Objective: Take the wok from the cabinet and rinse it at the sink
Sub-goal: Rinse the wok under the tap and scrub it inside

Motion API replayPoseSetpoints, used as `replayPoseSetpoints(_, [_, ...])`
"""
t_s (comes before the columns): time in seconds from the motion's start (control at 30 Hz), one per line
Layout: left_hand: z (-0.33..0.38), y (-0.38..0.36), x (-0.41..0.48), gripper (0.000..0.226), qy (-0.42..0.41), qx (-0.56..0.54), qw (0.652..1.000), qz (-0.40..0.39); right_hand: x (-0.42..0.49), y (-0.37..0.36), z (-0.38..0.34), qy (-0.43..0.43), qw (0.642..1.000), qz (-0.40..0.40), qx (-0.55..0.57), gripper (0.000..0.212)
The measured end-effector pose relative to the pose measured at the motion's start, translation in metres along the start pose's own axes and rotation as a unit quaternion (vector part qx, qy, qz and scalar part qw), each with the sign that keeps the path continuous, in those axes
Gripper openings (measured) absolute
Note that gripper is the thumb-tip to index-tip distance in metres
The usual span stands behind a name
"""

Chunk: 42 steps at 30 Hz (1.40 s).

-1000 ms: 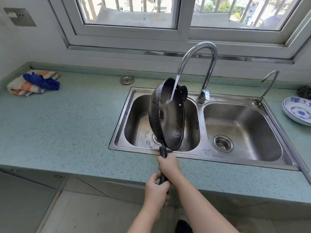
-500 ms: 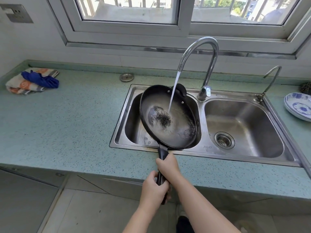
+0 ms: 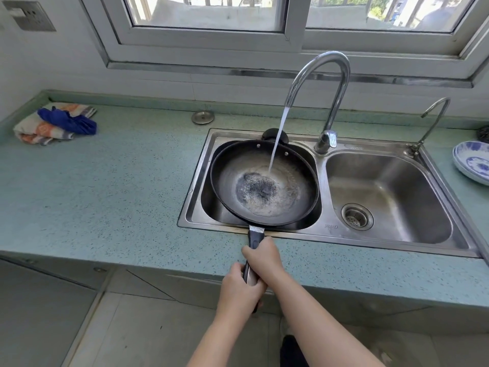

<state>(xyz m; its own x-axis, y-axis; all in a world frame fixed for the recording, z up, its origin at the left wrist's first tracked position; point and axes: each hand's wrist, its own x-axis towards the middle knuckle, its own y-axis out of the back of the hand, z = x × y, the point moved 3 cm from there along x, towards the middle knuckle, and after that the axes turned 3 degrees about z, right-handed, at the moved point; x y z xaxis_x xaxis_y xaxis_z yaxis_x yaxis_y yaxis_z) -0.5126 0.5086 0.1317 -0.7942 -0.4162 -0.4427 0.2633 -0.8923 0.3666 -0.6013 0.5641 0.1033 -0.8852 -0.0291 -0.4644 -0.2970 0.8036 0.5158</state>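
Over the left basin of the sink [image 3: 307, 235], the wok [image 3: 264, 181] sits mouth-up and close to level, and that makes sense: held flat like this, it catches the stream from the tap [image 3: 321, 75] and lets water pool in its middle, where a dark crusty patch shows. The stream lands just right of that patch, inside the bowl. Its long handle [image 3: 255, 238] reaches out past the sink's front rim, toward the person. Both hands are wrapped tight around that handle, the right hand [image 3: 263, 256] nearer the sink, the left hand [image 3: 239, 292] behind it at the handle's end. Two hands, I'd say, because a filling wok gets heavy out at arm's length. The right basin of the sink lies bare. Rinsing looks well under way; tipping the water out into the basin seems the likely next step.
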Motion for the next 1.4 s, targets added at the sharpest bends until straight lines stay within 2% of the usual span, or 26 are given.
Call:
replayPoseSetpoints(0.2, [0.005,-0.005,0.001,0.026,0.009,0.160,0.986,0.037,-0.004,0.001,0.005,-0.004,0.999,-0.015,0.034,0.030])
replayPoseSetpoints(0.37, [0.008,-0.009,0.003,0.027,0.006,0.212,0.975,0.066,-0.007,0.000,0.008,-0.003,0.996,-0.027,0.080,0.040])
replayPoseSetpoints(0.57, [0.001,-0.006,0.002,0.021,0.002,0.086,0.993,0.080,-0.007,0.002,0.005,0.032,0.998,-0.021,0.051,0.030])
replayPoseSetpoints(0.83, [0.000,-0.019,0.004,0.018,0.017,-0.028,0.995,0.098,-0.003,0.009,0.001,0.053,0.998,-0.017,-0.012,0.027])
replayPoseSetpoints(1.4, [-0.003,-0.026,0.008,0.019,-0.014,0.023,0.996,0.087,-0.008,0.015,0.002,0.070,0.998,-0.008,-0.008,0.035])
